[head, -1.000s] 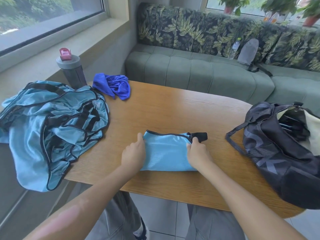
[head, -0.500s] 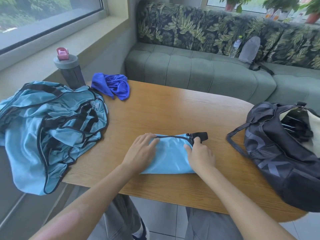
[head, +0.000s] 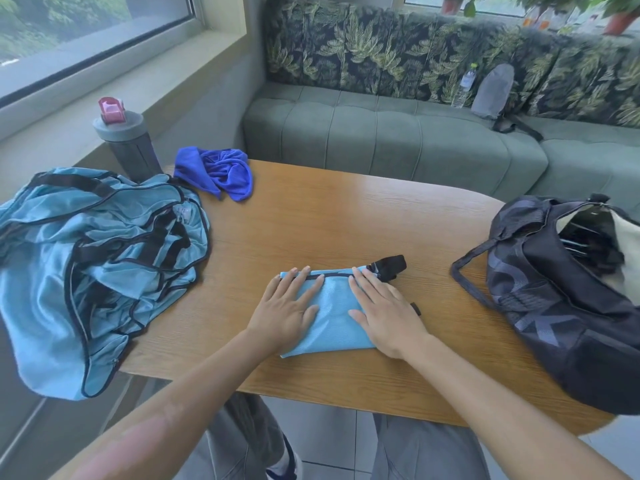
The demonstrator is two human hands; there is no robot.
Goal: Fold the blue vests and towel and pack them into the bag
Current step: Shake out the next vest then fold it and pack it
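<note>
A folded light-blue vest (head: pixel 334 315) with black trim lies near the front edge of the wooden table (head: pixel 339 216). My left hand (head: pixel 287 308) presses flat on its left half, fingers straight. My right hand (head: pixel 384 311) lies flat on its right half. A black strap end of the vest (head: pixel 389 266) sticks out at its top right corner. A heap of unfolded light-blue vests (head: pixel 93 258) covers the table's left end and hangs over the edge. A crumpled dark-blue towel (head: pixel 220 171) sits at the back left. The dark bag (head: pixel 561 299) stands open at the right end.
A grey bottle with a pink lid (head: pixel 126 140) stands behind the vest heap by the window sill. A green sofa (head: pixel 398 136) runs behind the table, with a water bottle (head: pixel 465 85) and a grey pouch (head: pixel 493 91) on it.
Both hands gripped the vest's side edges a second ago. They have since opened and moved onto the top of the folded vest, pressing it flat.
</note>
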